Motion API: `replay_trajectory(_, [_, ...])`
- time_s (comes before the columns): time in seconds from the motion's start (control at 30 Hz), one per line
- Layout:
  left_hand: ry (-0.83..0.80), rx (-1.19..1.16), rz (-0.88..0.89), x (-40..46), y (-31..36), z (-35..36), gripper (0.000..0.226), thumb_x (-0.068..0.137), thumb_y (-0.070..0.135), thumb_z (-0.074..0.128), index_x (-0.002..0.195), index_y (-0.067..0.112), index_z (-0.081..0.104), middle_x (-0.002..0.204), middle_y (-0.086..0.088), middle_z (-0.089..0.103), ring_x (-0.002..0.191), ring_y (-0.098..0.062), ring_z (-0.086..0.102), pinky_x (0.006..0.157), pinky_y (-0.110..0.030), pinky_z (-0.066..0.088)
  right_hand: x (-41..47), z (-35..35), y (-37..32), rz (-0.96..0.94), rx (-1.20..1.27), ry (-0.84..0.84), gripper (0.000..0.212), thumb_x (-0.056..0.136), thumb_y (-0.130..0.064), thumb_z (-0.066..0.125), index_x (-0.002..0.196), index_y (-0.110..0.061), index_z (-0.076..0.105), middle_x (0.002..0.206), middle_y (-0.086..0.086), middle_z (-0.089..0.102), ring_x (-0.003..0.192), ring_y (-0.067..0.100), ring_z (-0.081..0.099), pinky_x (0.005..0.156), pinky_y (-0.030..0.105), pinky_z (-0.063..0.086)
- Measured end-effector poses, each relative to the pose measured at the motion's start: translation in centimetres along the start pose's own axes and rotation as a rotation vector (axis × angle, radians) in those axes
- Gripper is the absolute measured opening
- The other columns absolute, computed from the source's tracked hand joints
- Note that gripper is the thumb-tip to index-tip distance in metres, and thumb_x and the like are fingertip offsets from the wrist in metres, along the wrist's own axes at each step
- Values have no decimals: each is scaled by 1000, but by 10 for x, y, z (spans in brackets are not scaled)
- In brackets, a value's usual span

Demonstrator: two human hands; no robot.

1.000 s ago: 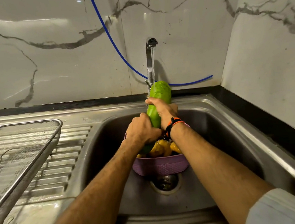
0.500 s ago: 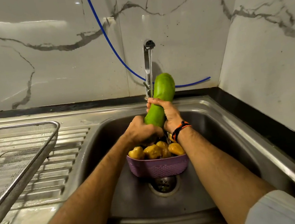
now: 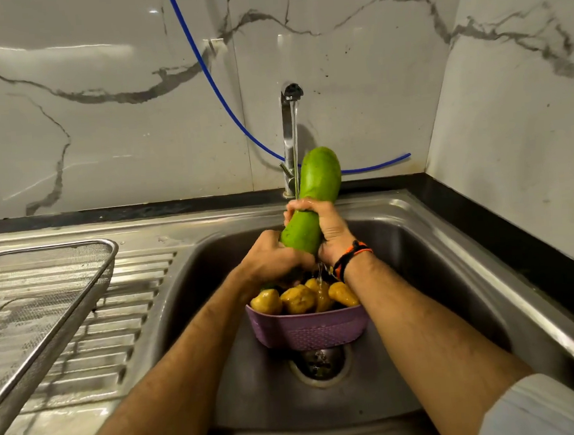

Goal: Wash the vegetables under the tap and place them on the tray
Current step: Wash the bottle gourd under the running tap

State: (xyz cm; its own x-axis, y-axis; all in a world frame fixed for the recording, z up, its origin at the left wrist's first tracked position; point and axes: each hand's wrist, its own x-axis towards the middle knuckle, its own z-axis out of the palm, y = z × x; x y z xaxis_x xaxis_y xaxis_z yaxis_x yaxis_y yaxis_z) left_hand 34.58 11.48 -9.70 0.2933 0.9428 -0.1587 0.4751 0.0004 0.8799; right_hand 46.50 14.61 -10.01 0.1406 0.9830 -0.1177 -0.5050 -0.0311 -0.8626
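Gourd (image 3: pixel 314 194) in both hands, unlabelled.

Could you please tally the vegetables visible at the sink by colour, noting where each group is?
Green: 1, the long green gourd gripped by the left hand and right hand under the steel tap.
Yellow: 4 visible, the yellow peppers in the purple plastic basket; others may be hidden beneath.
Total: 5 visible.
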Motion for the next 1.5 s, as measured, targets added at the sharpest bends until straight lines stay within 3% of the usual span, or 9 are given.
replay_trajectory(0.1, [92,46,-8,0,1,6,64,54,28,86,106,3,60,92,-13,70,71,-23,68,59,-32,55,5,3,-1,-9,-14,11,7,78,-8,67,73,-6,63,67,11,63,56,18,57,57,27,52])
replay_trajectory(0.27, [329,481,103,-7,-2,8,60,72,33,80,116,5,50,104,-11,61,96,-30,63,70,-31,45,3,21,9,10,-329,433,38,52,-28,84,80,-12,64,75,5,67,66,21,65,69,35,60])
replay_trajectory(0.5, [72,31,-20,-3,4,4,57,58,21,86,105,0,63,90,-19,73,72,-24,71,72,-47,63,0,0,-1,31,-11,-46,10,78,-5,68,70,-9,63,66,9,62,56,17,57,58,28,51])
replay_trajectory(0.63, [272,394,66,-3,-1,8,63,64,33,84,114,8,54,102,-8,64,87,-24,65,67,-31,52,3,11,3,12,-144,118,21,70,-14,73,52,-11,63,57,7,61,50,17,54,60,31,52])
replay_trajectory(0.77, [305,498,138,-4,-3,9,62,71,33,82,115,5,48,104,-10,59,88,-25,61,67,-27,46,29,8,18,1,-256,314,52,26,-33,72,72,-10,71,82,11,75,60,27,67,64,46,62])
replay_trajectory(0.93, [144,346,31,-4,-3,-6,64,56,35,86,106,10,53,94,-5,64,75,-16,65,58,-32,57,9,3,-1,13,-19,63,30,58,-15,83,84,-10,70,76,9,67,62,22,62,65,36,57])
replay_trajectory(1.13, [-26,150,-39,-10,-4,-12,48,69,9,84,110,-3,63,84,-12,73,60,-14,69,54,-26,56,13,-5,-6,-46,83,-36,37,58,-22,82,92,-11,70,77,6,67,66,18,64,64,31,54])
replay_trajectory(1.3, [93,366,-1,-2,-2,-2,86,60,45,88,128,11,48,114,-5,61,97,-19,62,77,-31,54,10,-5,5,23,28,-70,41,58,-22,85,94,-8,70,77,9,66,68,20,63,67,35,53])
replay_trajectory(1.5, [26,429,-67,-6,-8,-11,86,53,43,83,126,13,48,114,-6,60,97,-21,62,81,-37,58,14,1,-1,16,-30,-18,80,37,-37,95,107,-7,71,91,18,71,77,31,68,73,43,58])
